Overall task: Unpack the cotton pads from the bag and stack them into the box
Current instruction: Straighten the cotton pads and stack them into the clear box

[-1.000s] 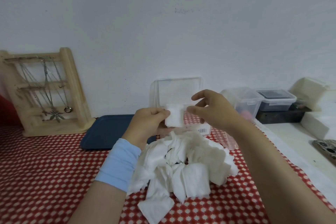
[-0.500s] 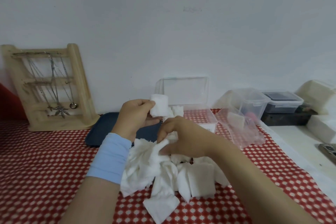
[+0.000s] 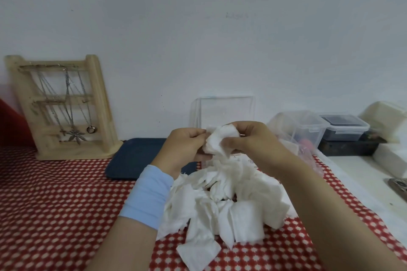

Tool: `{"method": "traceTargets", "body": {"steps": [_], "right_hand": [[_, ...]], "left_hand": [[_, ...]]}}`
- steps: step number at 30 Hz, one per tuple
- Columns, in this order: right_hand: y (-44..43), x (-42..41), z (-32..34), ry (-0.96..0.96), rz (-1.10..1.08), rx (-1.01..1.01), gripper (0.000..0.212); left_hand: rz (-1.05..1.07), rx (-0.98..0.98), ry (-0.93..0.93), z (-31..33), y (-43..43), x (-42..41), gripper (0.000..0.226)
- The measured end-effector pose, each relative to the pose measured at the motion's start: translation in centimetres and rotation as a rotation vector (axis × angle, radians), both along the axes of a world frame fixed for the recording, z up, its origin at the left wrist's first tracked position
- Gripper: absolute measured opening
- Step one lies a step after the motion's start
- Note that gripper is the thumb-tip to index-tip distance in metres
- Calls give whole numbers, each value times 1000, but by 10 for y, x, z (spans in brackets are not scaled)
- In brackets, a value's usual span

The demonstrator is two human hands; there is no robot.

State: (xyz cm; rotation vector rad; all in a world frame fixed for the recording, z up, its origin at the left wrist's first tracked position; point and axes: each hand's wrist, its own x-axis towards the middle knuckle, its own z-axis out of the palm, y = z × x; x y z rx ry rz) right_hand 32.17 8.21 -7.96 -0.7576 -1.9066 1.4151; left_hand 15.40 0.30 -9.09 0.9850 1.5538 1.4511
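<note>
A loose heap of white square cotton pads [image 3: 224, 202] lies on the red patterned tablecloth in front of me. Above its far side, my left hand [image 3: 187, 147] and my right hand [image 3: 251, 141] together hold a small bunch of cotton pads [image 3: 220, 141], fingers curled round it from both sides. Directly behind my hands stands the clear plastic box [image 3: 224, 112] with its lid raised against the wall; its base is mostly hidden by my hands. The crumpled clear bag [image 3: 308, 154] lies to the right, behind my right forearm.
A dark blue tray [image 3: 136, 158] lies left of the box. A wooden necklace stand [image 3: 63, 108] leans on the wall at far left. Clear lidded containers [image 3: 308, 130] and a dark-filled one [image 3: 343, 127] sit at right, beside a white counter [image 3: 363, 178].
My right hand has risen from the heap with more pads and joined my left hand; both now hold the bunch together in front of the box.
</note>
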Motion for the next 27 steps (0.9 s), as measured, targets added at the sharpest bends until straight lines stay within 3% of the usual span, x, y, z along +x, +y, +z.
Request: {"method": "traceTargets", "body": {"steps": [9,15,19,27], "right_hand": [[19,14,4,-78,-226,77,17],[9,16,13,2,-72,79,20],[10,13,9,-49,-138,98,25],[11,11,8,-79,-234,191,26]], "left_hand": [[33,20,-172,-7,11,9,16],[-24,11,-108,-10,10,13,16],[-94,37,-262,-5,8,18,21],[-142,41,-396,-3,9,18,29]]}}
